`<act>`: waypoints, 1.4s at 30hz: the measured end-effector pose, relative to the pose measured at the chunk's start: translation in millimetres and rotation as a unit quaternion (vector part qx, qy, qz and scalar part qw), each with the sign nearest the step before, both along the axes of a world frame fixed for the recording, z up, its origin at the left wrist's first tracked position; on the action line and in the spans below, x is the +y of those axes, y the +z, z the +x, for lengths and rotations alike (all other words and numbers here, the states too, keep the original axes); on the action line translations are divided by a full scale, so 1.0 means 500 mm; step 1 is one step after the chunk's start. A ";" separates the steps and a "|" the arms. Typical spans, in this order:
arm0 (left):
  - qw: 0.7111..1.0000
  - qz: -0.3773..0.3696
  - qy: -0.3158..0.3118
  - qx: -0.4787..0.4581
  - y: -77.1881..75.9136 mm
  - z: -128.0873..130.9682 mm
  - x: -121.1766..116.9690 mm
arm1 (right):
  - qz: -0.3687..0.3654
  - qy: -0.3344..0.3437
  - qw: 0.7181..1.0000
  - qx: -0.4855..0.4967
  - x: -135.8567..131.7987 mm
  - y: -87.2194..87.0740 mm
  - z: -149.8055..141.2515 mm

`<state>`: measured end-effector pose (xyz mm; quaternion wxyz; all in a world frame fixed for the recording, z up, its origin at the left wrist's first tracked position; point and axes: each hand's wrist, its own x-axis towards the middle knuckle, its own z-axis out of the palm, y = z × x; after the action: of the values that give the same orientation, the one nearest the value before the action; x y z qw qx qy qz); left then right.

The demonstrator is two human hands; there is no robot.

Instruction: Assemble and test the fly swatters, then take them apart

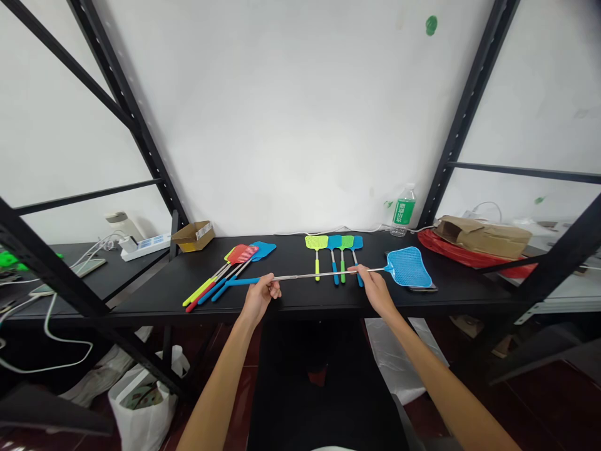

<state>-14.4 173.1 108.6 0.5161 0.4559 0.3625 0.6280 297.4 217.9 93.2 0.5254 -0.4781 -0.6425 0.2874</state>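
Observation:
A blue fly swatter (408,266) with an extended metal telescopic rod lies level across my two hands, just above the front of the black table (291,300). My left hand (263,291) is closed around the front end of its blue handle. Toward the swatter head, my right hand (370,285) pinches the rod. Behind, a row of several shortened swatters (334,243), yellow-green, blue and green, lies with heads toward the wall. To the left is an overlapping pile of longer swatters (243,254) in yellow, red and blue.
An open cardboard box (193,237) stands at the back left. A water bottle (404,212) is against the wall at right, near a brown paper package (483,237) on red material. Black shelf posts (141,125) flank the table. A dark flat object lies partly under the held swatter's head.

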 end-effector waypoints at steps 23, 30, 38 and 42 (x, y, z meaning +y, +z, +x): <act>1.000 0.015 0.007 -0.008 0.000 0.001 0.002 | -0.064 0.068 0.935 0.342 0.018 0.001 0.015; 0.999 0.037 -0.022 -0.007 -0.003 -0.002 0.004 | -0.062 0.072 0.931 0.352 0.018 -0.002 0.016; 0.998 0.053 -0.045 -0.011 -0.011 -0.009 0.009 | -0.067 0.077 0.925 0.366 0.017 0.002 0.015; 0.997 0.053 -0.055 -0.016 -0.011 -0.011 0.008 | -0.067 0.077 0.923 0.370 0.019 0.001 0.015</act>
<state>-19.8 177.2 103.0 0.5303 0.4922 0.2949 0.6241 304.9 227.3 93.7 0.6688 -0.3210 -0.4165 0.5255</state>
